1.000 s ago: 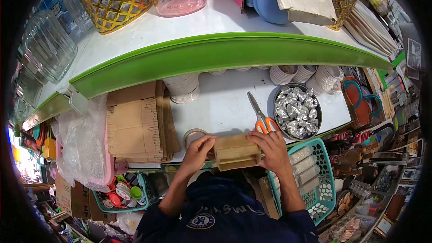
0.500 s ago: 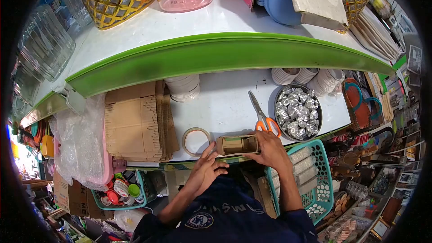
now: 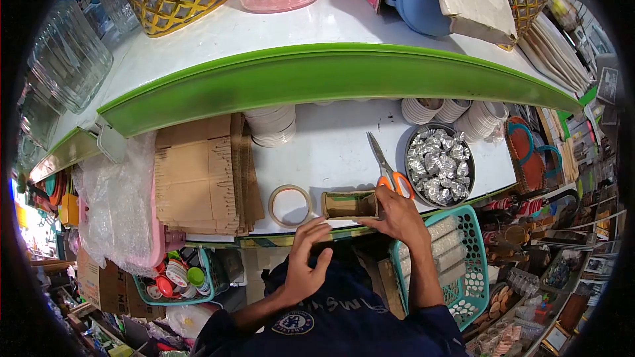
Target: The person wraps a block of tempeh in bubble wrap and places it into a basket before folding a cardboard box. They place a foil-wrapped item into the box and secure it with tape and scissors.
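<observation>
Box point(image 3: 349, 209), left of the right hand point(image 3: 401, 217) gripping its end and beyond the empty, loosely open left hand point(image 3: 307, 264), rests on the shelf point(image 3: 324, 152), seemingly being steadied, any shift needing a light hold.

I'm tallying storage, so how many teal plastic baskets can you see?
2. One teal basket on the left, below the cardboard stack; one teal basket on the right, below the round pan. More may be hidden in the clutter.

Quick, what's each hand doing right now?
Left hand: open, holding nothing.
Right hand: fingers gripping the right end of the small open cardboard box.
</observation>
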Action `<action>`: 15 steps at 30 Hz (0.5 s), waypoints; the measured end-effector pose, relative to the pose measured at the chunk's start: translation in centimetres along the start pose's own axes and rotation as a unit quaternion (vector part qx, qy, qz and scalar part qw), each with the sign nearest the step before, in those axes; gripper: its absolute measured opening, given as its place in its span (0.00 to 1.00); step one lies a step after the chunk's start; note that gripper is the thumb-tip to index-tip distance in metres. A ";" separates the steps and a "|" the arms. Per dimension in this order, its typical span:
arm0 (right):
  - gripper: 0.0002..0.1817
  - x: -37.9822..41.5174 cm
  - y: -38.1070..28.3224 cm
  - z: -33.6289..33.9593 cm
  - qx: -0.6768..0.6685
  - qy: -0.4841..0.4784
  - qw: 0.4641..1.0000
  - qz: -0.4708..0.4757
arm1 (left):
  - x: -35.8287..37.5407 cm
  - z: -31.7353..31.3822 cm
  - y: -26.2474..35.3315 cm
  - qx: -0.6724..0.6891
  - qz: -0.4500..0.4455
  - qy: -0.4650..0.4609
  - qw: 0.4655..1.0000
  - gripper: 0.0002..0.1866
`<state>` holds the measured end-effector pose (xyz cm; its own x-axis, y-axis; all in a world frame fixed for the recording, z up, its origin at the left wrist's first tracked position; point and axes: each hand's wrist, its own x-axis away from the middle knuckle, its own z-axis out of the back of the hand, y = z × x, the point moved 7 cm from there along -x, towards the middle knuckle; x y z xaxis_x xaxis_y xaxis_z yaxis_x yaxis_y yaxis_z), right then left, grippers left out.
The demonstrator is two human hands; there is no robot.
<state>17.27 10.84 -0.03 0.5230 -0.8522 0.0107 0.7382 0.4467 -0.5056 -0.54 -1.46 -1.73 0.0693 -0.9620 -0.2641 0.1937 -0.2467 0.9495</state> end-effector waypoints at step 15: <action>0.31 0.4 0.2 -0.3 0.004 -0.004 1.000 -0.025 | -8.2 -1.6 3.1 -0.431 -0.130 -0.164 0.878 0.13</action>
<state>17.51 10.45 -0.39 0.4881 -0.8718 0.0420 0.7673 0.4057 -0.4967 1.03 5.86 3.15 -0.3450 -0.9033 -0.2549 0.8394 -0.4185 0.3468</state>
